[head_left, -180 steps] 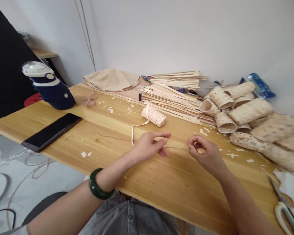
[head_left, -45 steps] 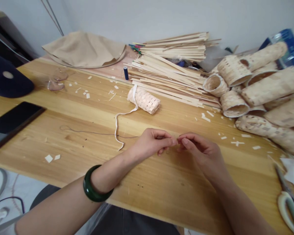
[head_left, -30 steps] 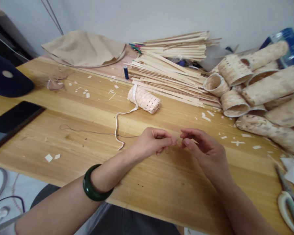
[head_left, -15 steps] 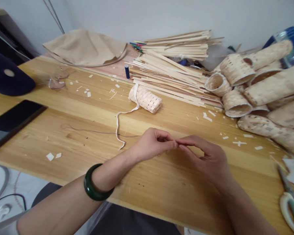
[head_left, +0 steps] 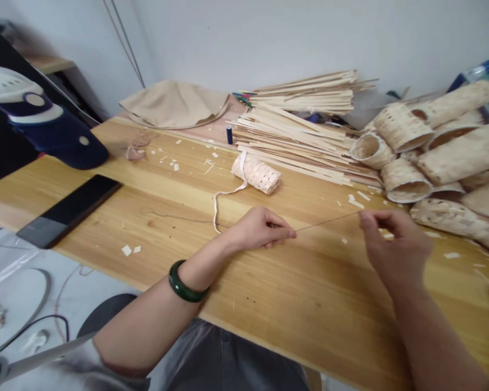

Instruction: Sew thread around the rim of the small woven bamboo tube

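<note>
Wooden table [head_left: 269,293], woven tube [head_left: 261,176], black phone [head_left: 71,210]

No text, label, brand, number or sign can be read.

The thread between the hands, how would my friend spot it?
Over the wooden table, find the left hand, on the side with the green bangle. The thread stretches from its fingertips to the right hand. It is darker and far thinner than the white strip nearby.

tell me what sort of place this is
Likely a craft workspace: woven tubes piled on a wooden table, thin flat strips beside them, and a thread stretched between the left hand and right hand.
</note>
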Demonstrator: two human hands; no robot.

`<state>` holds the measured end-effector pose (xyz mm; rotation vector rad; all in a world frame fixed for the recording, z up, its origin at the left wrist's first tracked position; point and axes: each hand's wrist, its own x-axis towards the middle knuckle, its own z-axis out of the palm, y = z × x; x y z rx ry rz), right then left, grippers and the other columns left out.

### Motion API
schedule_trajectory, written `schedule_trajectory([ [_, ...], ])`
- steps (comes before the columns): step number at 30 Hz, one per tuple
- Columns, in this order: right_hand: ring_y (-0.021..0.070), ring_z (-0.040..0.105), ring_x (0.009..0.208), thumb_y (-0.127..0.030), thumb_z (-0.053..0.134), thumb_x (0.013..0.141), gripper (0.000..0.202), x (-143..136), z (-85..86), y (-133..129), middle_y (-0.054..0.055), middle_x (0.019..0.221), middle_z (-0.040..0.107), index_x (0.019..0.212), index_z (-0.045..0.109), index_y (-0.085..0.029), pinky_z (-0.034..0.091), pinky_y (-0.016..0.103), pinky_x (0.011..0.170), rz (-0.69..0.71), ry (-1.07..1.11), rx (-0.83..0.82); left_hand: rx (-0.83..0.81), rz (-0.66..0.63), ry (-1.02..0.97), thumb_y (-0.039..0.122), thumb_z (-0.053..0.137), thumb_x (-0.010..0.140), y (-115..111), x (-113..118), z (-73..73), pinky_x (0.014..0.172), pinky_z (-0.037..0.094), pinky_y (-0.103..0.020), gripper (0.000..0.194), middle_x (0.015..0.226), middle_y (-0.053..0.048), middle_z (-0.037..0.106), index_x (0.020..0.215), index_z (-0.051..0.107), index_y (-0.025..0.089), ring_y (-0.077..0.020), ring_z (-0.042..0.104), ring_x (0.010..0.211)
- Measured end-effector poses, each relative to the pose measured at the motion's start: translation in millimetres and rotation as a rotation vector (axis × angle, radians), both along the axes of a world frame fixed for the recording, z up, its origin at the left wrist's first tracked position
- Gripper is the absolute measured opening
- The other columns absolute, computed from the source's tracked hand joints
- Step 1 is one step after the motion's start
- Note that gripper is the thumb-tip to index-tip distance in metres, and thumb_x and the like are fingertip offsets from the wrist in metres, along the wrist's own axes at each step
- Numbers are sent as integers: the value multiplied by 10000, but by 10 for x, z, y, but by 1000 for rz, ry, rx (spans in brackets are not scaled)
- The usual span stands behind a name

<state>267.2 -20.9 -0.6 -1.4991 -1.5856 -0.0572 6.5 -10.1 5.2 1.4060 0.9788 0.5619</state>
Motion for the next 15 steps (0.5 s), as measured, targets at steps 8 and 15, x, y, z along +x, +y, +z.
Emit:
schedule_trajectory([
  [8,113,461,383,-30,668,638,286,688,45,401,19,419,546,447,577,-223,341,275,407,-358,420,11,227,103,255,411,673,788,-32,-606,314,429,264,-192,310,460,45,451,714,769,126,-64,362,440],
  [15,120,430,362,65,662,588,356,781,22,465,-8,392,517,407,578,-230,318,294,404,-513,468,-36,316,306,485,435,641,818,-389,-1484,368,452,313,-190,335,472,22,508,723,760,136,-84,435,448],
])
